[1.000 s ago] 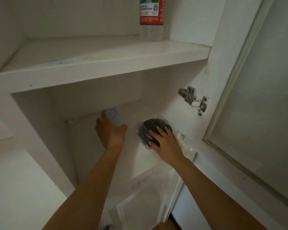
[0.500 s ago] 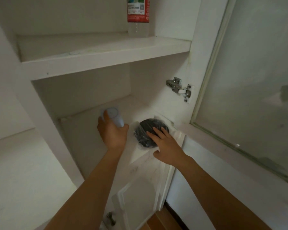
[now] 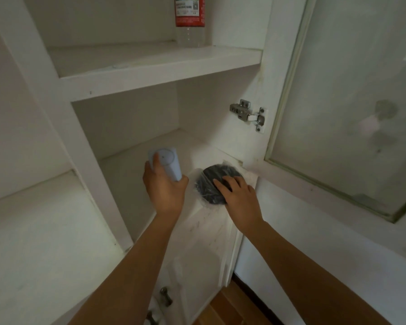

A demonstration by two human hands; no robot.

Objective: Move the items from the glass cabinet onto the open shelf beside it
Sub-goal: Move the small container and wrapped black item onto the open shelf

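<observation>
Inside the white cabinet, my left hand (image 3: 164,191) grips a pale blue cylindrical container (image 3: 168,164), tilted with its round end toward me, just above the lower shelf (image 3: 124,174). My right hand (image 3: 238,198) rests on a black round item wrapped in clear plastic (image 3: 211,186) at the shelf's front right corner; fingers lie over its top. A clear bottle with a red label (image 3: 189,19) stands on the upper cabinet shelf (image 3: 155,69). The open shelf (image 3: 33,231) lies to the left, past a white divider (image 3: 80,146).
The frosted glass door (image 3: 352,102) hangs open at the right, with a metal hinge (image 3: 249,113) on the cabinet wall. Below are a lower cabinet door with metal knobs (image 3: 165,299) and a strip of wooden floor (image 3: 232,308).
The view has shifted, so the cabinet sits more to the right. My left hand has drawn the blue container slightly toward the front; my right hand stays on the wrapped black item.
</observation>
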